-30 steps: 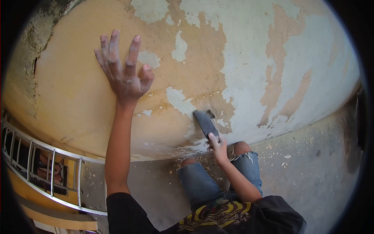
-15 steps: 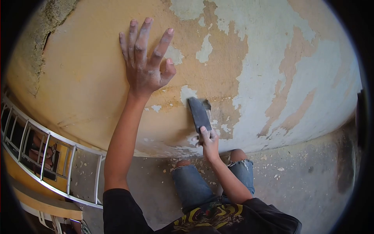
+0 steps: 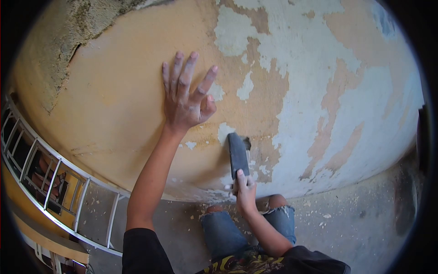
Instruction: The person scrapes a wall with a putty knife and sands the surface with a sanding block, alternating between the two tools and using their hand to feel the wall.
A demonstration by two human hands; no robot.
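Observation:
My left hand lies flat with fingers spread on the yellow painted wall, its knuckles and fingers dusty with pale powder. Lower and to the right, my right hand grips a dark grey, flat-bladed scraper, thumb on its near end. The scraper's far end meets the wall at the edge of a small pale bare patch. Part of its grip is hidden behind my fingers. Around it, the yellow coat is broken, with pale green patches to the right.
A metal ladder lies at the lower left, with part of another person visible beyond its rungs. Paint flakes are scattered on the grey floor. Rough, crumbling plaster shows at the upper left. My knees are close to the wall's base.
The view has shifted, so wall and hands appear lower. My left hand stays spread on the wall; the scraper remains in my right hand by the pale patch, its blade turned slightly more upright.

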